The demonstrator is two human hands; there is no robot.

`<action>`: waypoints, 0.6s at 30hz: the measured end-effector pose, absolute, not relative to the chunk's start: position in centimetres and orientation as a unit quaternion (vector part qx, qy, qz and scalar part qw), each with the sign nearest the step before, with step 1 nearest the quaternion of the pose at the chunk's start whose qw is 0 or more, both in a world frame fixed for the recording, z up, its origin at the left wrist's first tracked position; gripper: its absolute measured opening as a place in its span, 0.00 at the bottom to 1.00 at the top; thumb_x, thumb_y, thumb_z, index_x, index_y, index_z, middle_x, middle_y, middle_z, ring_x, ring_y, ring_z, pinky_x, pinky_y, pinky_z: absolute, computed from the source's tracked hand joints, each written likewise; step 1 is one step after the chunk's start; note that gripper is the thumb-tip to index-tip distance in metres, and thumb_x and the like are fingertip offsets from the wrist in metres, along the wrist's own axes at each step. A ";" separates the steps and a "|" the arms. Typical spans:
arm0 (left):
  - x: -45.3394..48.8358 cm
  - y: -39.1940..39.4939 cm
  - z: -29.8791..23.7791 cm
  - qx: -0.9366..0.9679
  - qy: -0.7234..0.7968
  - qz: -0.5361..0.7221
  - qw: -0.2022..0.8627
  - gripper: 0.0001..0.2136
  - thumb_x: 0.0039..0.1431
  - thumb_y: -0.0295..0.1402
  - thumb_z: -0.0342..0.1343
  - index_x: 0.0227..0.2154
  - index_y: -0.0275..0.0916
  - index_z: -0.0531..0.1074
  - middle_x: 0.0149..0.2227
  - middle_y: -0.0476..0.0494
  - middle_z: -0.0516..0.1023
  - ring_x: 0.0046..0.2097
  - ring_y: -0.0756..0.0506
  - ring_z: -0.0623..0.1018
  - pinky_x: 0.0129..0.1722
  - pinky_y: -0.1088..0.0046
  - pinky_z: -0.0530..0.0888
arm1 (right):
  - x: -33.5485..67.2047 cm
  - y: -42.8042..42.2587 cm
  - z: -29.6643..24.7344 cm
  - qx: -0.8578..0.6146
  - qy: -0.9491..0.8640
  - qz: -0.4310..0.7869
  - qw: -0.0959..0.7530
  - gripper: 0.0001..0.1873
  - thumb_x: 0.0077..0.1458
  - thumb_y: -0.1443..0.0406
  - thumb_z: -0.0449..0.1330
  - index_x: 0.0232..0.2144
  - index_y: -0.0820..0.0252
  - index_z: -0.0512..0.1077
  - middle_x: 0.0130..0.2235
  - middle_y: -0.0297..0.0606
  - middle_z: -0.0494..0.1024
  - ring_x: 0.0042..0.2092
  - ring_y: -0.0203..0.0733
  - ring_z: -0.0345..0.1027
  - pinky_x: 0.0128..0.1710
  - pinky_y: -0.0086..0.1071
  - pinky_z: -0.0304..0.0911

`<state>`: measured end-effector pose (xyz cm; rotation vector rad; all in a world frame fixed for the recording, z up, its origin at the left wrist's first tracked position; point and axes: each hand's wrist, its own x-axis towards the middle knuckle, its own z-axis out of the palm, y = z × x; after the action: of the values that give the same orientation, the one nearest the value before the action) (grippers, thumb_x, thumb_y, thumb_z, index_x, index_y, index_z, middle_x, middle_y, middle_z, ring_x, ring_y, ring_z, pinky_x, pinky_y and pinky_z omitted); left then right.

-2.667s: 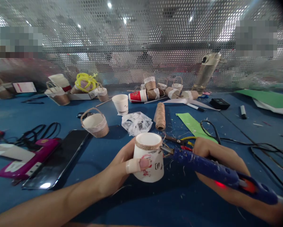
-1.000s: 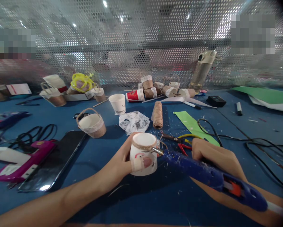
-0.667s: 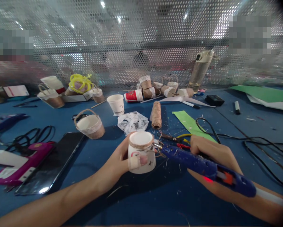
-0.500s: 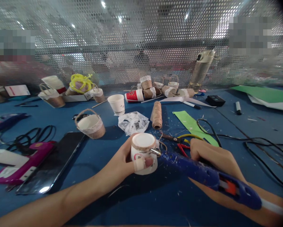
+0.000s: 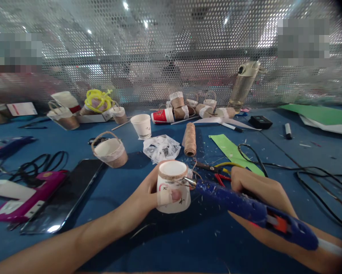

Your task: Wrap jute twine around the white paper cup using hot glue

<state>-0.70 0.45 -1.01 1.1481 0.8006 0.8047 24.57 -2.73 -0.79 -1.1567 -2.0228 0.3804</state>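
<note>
My left hand is wrapped round a white paper cup with a band of brown twine at its rim; a plaster covers the thumb. My right hand grips a blue glue gun. Its metal nozzle touches the cup's right side just under the twine band. A loose end of twine hangs at that spot. The cup is held a little above the blue table.
Twine spool, crumpled plastic, a finished cup basket, pliers, green paper and black cables lie beyond the hands. A phone and pink case lie left. More cups and a bottle stand by the mesh wall.
The cup has been turned in my left hand, so its printed side has shifted. The glue gun's nozzle has stayed at the cup's right side under the twine.
</note>
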 end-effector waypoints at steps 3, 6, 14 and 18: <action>-0.6 0.3 -1.1 0.525 0.348 0.365 0.686 0.23 0.49 0.37 0.66 0.48 0.41 0.69 0.46 0.42 0.79 0.46 0.40 0.76 0.42 0.67 0.70 | 24.4 -2.9 -0.7 -0.441 -0.797 0.153 0.382 0.16 0.53 0.75 0.55 0.23 0.56 0.54 0.25 0.27 0.57 0.26 0.33 0.50 0.26 0.29 0.46; -0.8 0.4 -1.2 0.527 0.340 0.359 0.691 0.21 0.50 0.36 0.65 0.48 0.41 0.70 0.47 0.41 0.79 0.47 0.39 0.76 0.43 0.65 0.70 | 24.5 -2.8 -0.5 -0.448 -0.796 0.147 0.380 0.15 0.52 0.76 0.54 0.23 0.56 0.53 0.24 0.27 0.57 0.25 0.32 0.49 0.25 0.28 0.46; -1.1 0.6 -1.2 0.509 0.329 0.372 0.704 0.21 0.50 0.36 0.65 0.48 0.41 0.73 0.44 0.41 0.81 0.45 0.39 0.77 0.42 0.67 0.70 | 24.9 -2.3 -0.3 -0.455 -0.796 0.154 0.367 0.13 0.47 0.73 0.58 0.23 0.55 0.57 0.24 0.27 0.61 0.24 0.33 0.53 0.24 0.28 0.50; -1.1 0.5 -1.1 0.513 0.319 0.361 0.710 0.20 0.51 0.36 0.65 0.48 0.41 0.73 0.43 0.43 0.81 0.44 0.41 0.77 0.42 0.69 0.70 | 24.9 -2.4 -0.6 -0.452 -0.790 0.169 0.378 0.14 0.46 0.73 0.58 0.23 0.55 0.56 0.24 0.26 0.60 0.24 0.33 0.52 0.24 0.29 0.49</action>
<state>-1.12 0.54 -1.15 1.1381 0.7079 0.8020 24.92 -2.39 -0.62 -1.1544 -2.0204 0.4320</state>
